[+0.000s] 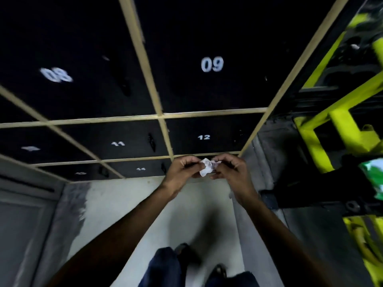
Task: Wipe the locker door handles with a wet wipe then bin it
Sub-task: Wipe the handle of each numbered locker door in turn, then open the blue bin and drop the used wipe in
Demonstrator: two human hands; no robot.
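A crumpled white wet wipe (207, 167) is pinched between both hands, low in front of the lockers. My left hand (183, 169) grips its left side and my right hand (230, 168) grips its right side. Black locker doors with white numbers fill the upper view: door 09 (212, 64), door 08 (56, 75), door 11 (118, 143) and door 12 (204, 137). A dark handle (151, 141) sits at the right edge of door 11, above and left of my hands. Another dark handle (125, 86) on door 08 is blurred.
Beige frame strips (159, 116) separate the doors. A yellow-green metal frame (339, 125) with black parts stands close on the right, and a green-and-white packet (374, 177) lies by it. Pale floor (145, 214) runs below, with my legs at the bottom.
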